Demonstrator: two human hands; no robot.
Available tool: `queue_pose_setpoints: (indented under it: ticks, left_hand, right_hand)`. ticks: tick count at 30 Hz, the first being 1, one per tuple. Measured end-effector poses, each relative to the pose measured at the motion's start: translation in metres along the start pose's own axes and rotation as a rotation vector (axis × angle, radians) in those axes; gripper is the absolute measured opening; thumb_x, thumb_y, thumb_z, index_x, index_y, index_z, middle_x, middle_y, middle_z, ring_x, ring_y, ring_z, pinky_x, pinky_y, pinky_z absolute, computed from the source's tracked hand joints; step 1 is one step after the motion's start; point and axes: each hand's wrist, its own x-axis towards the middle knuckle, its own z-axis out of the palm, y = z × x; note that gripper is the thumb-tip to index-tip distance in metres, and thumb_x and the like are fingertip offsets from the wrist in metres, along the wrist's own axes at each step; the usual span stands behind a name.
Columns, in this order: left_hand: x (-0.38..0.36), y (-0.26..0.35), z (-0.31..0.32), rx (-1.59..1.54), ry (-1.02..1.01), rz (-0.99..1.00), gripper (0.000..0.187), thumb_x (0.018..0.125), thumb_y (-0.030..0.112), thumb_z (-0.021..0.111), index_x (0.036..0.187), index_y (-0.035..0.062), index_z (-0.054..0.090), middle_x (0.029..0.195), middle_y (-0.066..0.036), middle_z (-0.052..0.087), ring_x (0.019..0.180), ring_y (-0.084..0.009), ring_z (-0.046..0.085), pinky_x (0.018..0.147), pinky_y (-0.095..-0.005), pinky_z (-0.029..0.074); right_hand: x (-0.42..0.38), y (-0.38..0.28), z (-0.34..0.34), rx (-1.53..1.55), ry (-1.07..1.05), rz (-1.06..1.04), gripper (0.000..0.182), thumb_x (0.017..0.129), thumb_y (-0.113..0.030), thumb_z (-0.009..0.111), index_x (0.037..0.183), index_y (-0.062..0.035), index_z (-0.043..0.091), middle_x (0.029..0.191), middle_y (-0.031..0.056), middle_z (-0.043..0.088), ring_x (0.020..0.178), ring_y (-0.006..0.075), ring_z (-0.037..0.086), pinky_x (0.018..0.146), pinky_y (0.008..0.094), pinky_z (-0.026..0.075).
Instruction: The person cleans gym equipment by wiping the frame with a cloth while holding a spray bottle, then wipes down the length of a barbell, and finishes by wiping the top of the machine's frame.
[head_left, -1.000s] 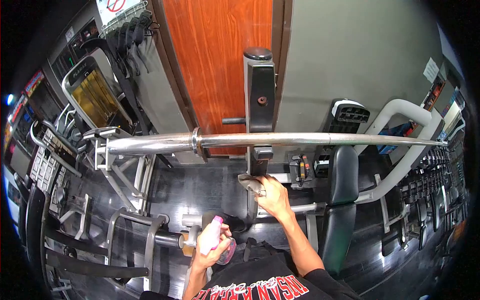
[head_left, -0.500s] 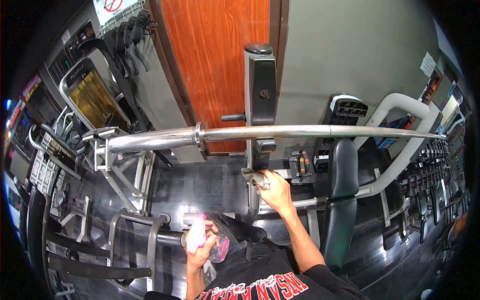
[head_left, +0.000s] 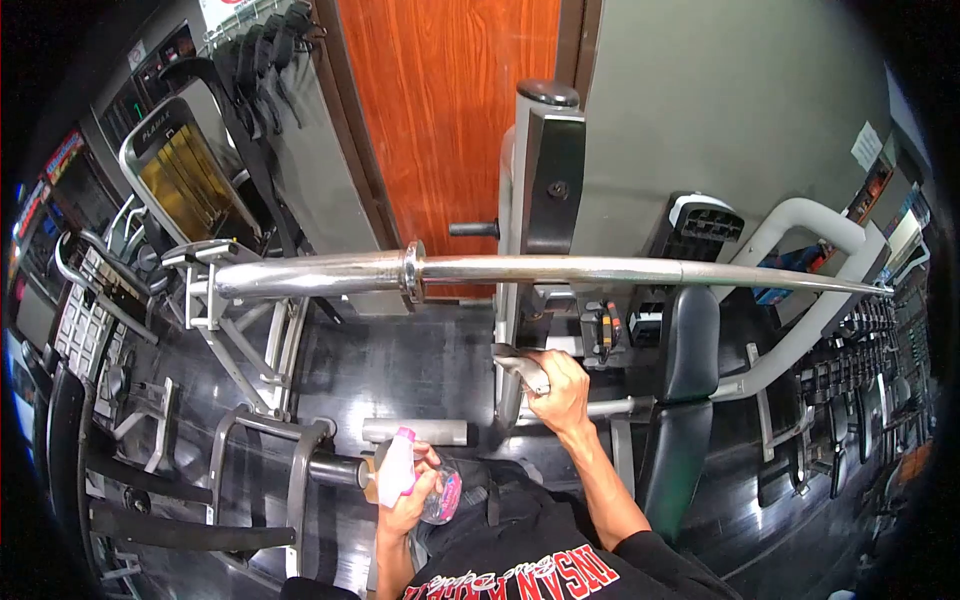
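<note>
Chrome gleams along the long barbell (head_left: pixel 520 270) that runs left to right across its rack, in front of the orange wooden door (head_left: pixel 450 110). Just below it, the person's right hand (head_left: pixel 560 385) presses a grey cloth (head_left: pixel 518 366) against the upright post (head_left: pixel 510 390) of the machine, fingers curled shut around the cloth. Nearer and to the left, the left hand (head_left: pixel 415 495) is wrapped closed around 1 clear spray bottle (head_left: pixel 410 480) with a pink and white head (its pink contents lie low in the bottle). A black padded seat (head_left: pixel 685 390) stands to the right, close beside the right forearm.
</note>
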Motion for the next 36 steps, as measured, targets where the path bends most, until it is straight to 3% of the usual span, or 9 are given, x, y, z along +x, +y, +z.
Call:
queue_pose_setpoints:
  ticks: [2, 7, 12, 15, 20, 24, 28, 32, 36]
  left_hand:
    - [-0.004, -0.004, -0.005, 0.025, 0.005, -0.049, 0.035, 0.084, -0.005, 0.060, 0.117, -0.0034, 0.048, 0.094, -0.013, 0.056, 0.066, -0.0137, 0.058, 0.061, -0.0253, 0.049]
    - [0.003, -0.004, -0.003, 0.045, -0.010, -0.045, 0.034, 0.085, -0.005, 0.061, 0.116, -0.0038, 0.049, 0.094, -0.012, 0.056, 0.067, -0.0129, 0.059, 0.062, -0.0250, 0.049]
    - [0.014, -0.006, 0.005, 0.019, -0.018, -0.069, 0.034, 0.085, -0.003, 0.062, 0.116, -0.0033, 0.050, 0.094, -0.012, 0.056, 0.068, -0.0130, 0.059, 0.062, -0.0251, 0.050]
    - [0.020, -0.007, 0.007, 0.018, -0.054, -0.073, 0.035, 0.084, 0.001, 0.065, 0.116, -0.0029, 0.050, 0.095, -0.012, 0.057, 0.068, -0.0130, 0.060, 0.062, -0.0244, 0.050]
    - [0.025, -0.007, 0.008, 0.066, -0.054, -0.058, 0.035, 0.084, 0.001, 0.065, 0.116, -0.0031, 0.050, 0.094, -0.011, 0.057, 0.068, -0.0127, 0.059, 0.062, -0.0240, 0.050]
    - [0.024, -0.011, 0.009, 0.035, -0.062, -0.069, 0.035, 0.084, 0.000, 0.065, 0.116, -0.0035, 0.050, 0.094, -0.011, 0.057, 0.067, -0.0127, 0.059, 0.062, -0.0240, 0.050]
    - [0.021, -0.005, 0.010, 0.036, -0.075, -0.096, 0.035, 0.083, -0.002, 0.063, 0.116, -0.0037, 0.050, 0.094, -0.011, 0.057, 0.068, -0.0130, 0.060, 0.062, -0.0242, 0.050]
    - [0.016, -0.007, 0.008, 0.046, -0.054, -0.109, 0.035, 0.083, -0.004, 0.062, 0.116, -0.0040, 0.050, 0.094, -0.011, 0.057, 0.069, -0.0136, 0.060, 0.062, -0.0248, 0.050]
    - [0.015, -0.005, 0.008, 0.036, -0.052, -0.135, 0.034, 0.084, -0.004, 0.061, 0.115, -0.0041, 0.050, 0.094, -0.011, 0.057, 0.069, -0.0137, 0.060, 0.062, -0.0248, 0.050]
  right_hand:
    - [0.005, -0.001, -0.009, 0.046, -0.011, -0.103, 0.032, 0.059, 0.000, 0.067, 0.091, -0.0034, 0.065, 0.079, 0.0131, 0.062, 0.071, 0.0293, 0.060, 0.064, 0.0355, 0.048]
    - [0.003, 0.015, -0.016, 0.703, 0.407, 0.569, 0.016, 0.092, -0.011, 0.054, 0.099, 0.0014, 0.062, 0.081, -0.0011, 0.061, 0.073, 0.0117, 0.057, 0.066, 0.0284, 0.048]
    - [0.027, -0.025, -0.014, 0.614, 0.972, 0.321, 0.039, 0.094, -0.014, 0.050, 0.126, 0.0067, 0.046, 0.127, 0.0185, 0.048, 0.115, 0.0297, 0.051, 0.096, 0.0387, 0.042]
    - [0.032, -0.020, -0.011, -0.057, 0.475, -0.313, 0.056, 0.081, -0.010, 0.059, 0.134, 0.0027, 0.045, 0.144, 0.0254, 0.033, 0.126, 0.0442, 0.040, 0.105, 0.0486, 0.035]
    - [0.025, -0.008, 0.009, -0.062, 0.390, -0.314, 0.074, 0.060, -0.002, 0.060, 0.133, -0.0010, 0.049, 0.150, 0.0278, 0.018, 0.132, 0.0526, 0.029, 0.106, 0.0545, 0.032]
    - [0.010, 0.001, 0.014, 0.008, 0.305, -0.176, 0.039, 0.065, -0.001, 0.064, 0.104, 0.0041, 0.064, 0.129, 0.0315, 0.047, 0.121, 0.0548, 0.043, 0.095, 0.0541, 0.045]
    - [-0.004, -0.013, 0.021, 0.391, 0.444, 0.070, 0.051, 0.069, -0.002, 0.062, 0.119, 0.0058, 0.056, 0.116, 0.0284, 0.057, 0.107, 0.0452, 0.058, 0.093, 0.0434, 0.047]
    - [0.000, -0.020, 0.018, 0.667, 0.278, 0.564, 0.033, 0.090, -0.005, 0.055, 0.122, 0.0068, 0.053, 0.107, 0.0132, 0.066, 0.098, 0.0164, 0.061, 0.087, 0.0292, 0.046]
    - [-0.002, -0.023, 0.018, 0.784, 0.275, 0.547, 0.034, 0.091, -0.007, 0.055, 0.122, 0.0071, 0.054, 0.113, 0.0114, 0.064, 0.104, 0.0152, 0.058, 0.093, 0.0278, 0.043]
